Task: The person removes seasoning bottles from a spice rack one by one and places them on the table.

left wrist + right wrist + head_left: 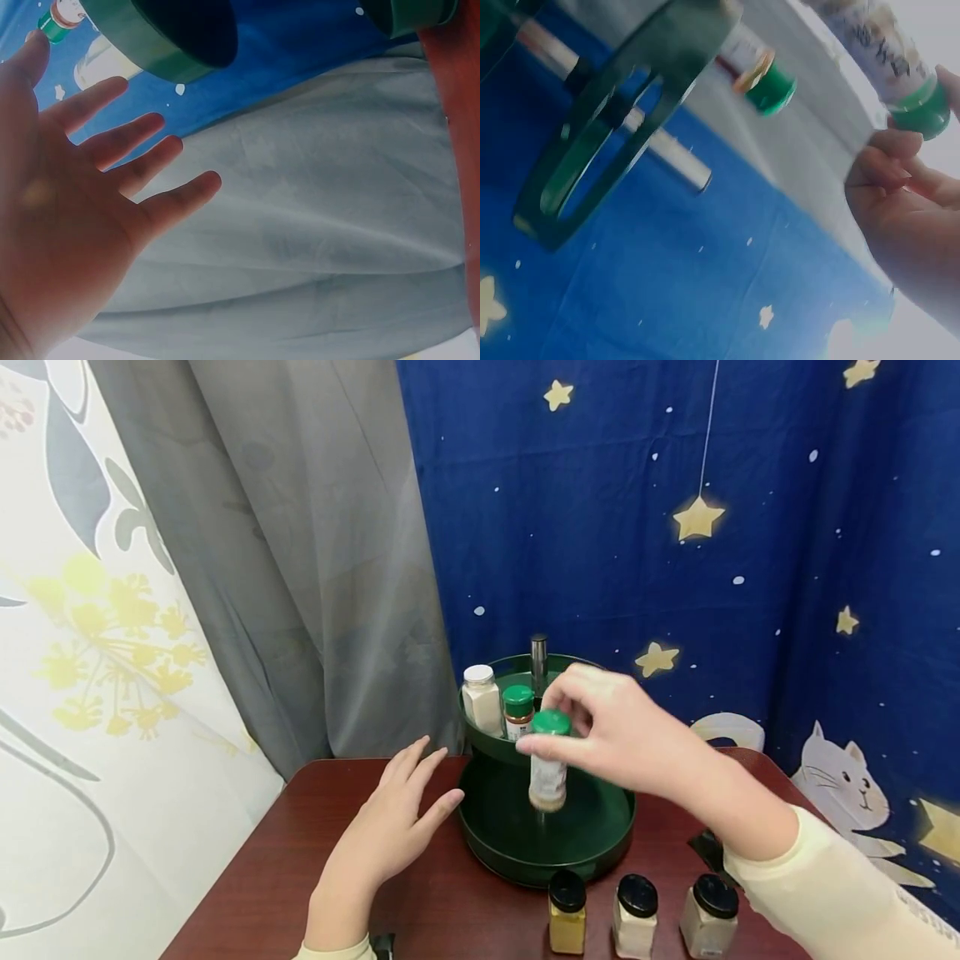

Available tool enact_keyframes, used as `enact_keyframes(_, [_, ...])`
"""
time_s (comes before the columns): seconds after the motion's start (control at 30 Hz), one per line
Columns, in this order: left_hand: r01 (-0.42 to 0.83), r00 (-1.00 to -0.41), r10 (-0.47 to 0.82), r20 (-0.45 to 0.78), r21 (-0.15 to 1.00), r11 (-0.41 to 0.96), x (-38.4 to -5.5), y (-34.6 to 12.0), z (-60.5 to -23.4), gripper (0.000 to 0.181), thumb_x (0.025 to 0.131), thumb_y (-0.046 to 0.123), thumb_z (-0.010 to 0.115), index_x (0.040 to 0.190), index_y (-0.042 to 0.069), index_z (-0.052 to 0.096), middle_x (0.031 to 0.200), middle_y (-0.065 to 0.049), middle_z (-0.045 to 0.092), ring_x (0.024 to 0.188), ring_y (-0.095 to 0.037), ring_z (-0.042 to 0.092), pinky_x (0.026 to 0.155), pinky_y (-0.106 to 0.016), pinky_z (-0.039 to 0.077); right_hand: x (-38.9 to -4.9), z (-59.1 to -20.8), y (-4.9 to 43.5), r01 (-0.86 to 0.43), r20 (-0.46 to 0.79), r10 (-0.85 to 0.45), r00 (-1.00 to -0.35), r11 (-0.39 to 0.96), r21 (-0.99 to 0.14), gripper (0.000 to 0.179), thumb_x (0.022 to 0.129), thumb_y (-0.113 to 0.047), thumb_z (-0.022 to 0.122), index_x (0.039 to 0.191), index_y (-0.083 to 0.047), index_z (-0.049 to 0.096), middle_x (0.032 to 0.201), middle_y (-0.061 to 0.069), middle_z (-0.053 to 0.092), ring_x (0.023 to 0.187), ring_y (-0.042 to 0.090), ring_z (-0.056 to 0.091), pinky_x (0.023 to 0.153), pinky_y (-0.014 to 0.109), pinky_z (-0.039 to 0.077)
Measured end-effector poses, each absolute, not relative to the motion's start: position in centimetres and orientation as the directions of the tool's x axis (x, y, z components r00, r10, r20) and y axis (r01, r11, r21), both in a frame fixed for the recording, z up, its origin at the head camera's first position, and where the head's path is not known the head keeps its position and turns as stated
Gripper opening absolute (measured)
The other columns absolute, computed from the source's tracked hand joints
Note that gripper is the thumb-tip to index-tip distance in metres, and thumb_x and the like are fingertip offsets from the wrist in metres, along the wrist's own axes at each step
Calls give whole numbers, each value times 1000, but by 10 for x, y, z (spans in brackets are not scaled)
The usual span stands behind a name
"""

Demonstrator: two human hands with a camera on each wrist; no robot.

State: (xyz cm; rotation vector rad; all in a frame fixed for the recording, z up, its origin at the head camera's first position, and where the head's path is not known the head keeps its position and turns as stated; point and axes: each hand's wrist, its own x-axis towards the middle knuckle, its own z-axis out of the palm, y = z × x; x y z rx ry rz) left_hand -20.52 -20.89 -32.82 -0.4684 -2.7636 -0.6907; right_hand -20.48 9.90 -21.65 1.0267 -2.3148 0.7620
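Observation:
My right hand [611, 727] pinches a spice bottle [548, 777] near its green cap, holding it upright in front of the two-tier green turntable rack [517, 860]. In the right wrist view the same spice bottle [877, 52] shows a printed label. On the rack's upper tier stand a white-capped jar [482, 703] of pale powder and a green-capped bottle [518, 714] with reddish contents. To the left of the rack my left hand [390, 822] hovers with fingers spread and holds nothing; the left wrist view shows its bare palm [75, 202].
Three black-lidded jars stand at the table's front: a yellow one [567, 918], a pale one [636, 922] and another pale one [709, 922]. A metal post [538, 664] rises from the rack. Behind the brown table [300, 843] hang grey and blue curtains [585, 527].

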Motion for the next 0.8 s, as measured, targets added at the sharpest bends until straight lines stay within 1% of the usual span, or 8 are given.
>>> enact_keyframes(0.07, [365,-916,244,318,409,836,-205,-210,-328,77,104,71,49,165,24,42,177,-5,26,165,-34,23,125,-64,38,-196,-222,94,-744,552,-520,-652,578,-335,29,90,-43,87,95,-21,68,79,-5,55,66,6,49,58,23,45])
enact_keyframes(0.13, [365,-915,243,321,407,837,-204,-210,-328,77,104,71,48,164,24,43,177,-5,27,165,-34,23,124,-65,38,-189,-227,89,-722,486,-540,-688,582,-375,30,91,-46,84,94,-22,67,79,-7,56,66,5,50,57,23,46])
enact_keyframes(0.27, [361,-915,236,327,403,841,-203,-212,-327,76,104,70,49,164,23,44,177,-6,28,165,-34,24,124,-64,39,-182,-242,77,-708,404,-581,-707,588,-393,30,93,-48,82,97,-20,69,84,-9,62,70,1,53,61,21,51])
enact_keyframes(0.37, [357,-915,231,331,399,844,-202,-213,-327,76,104,69,50,164,22,44,177,-6,28,165,-33,25,123,-64,40,-180,-259,68,-698,362,-597,-716,618,-361,31,94,-49,80,106,-20,74,93,-11,68,76,-1,57,68,21,55])
enact_keyframes(0.43, [358,-914,229,336,397,845,-202,-213,-326,76,104,69,50,164,22,43,177,-6,28,165,-33,26,123,-63,41,-180,-272,62,-686,345,-594,-727,653,-321,30,94,-51,79,107,-24,76,94,-13,68,78,-2,57,70,21,55])
enact_keyframes(0.53, [366,-909,233,345,394,843,-202,-213,-326,77,104,70,49,165,22,42,177,-6,29,165,-33,26,122,-63,42,-183,-291,55,-683,347,-594,-726,682,-260,28,92,-55,80,97,-27,74,89,-16,64,76,-3,57,67,21,54])
enact_keyframes(0.63, [370,-906,234,353,389,844,-202,-214,-326,77,105,69,50,165,21,42,176,-7,29,165,-34,26,122,-62,42,-186,-308,50,-689,340,-609,-716,693,-210,34,90,-59,80,91,-26,71,83,-16,60,71,-3,53,63,20,51])
enact_keyframes(0.8, [371,-903,231,363,386,845,-200,-216,-325,75,106,65,51,165,19,42,176,-8,30,164,-35,27,122,-63,42,-193,-330,41,-698,257,-659,-707,709,-102,45,89,-63,78,97,-19,75,85,-10,64,72,2,55,62,22,47])
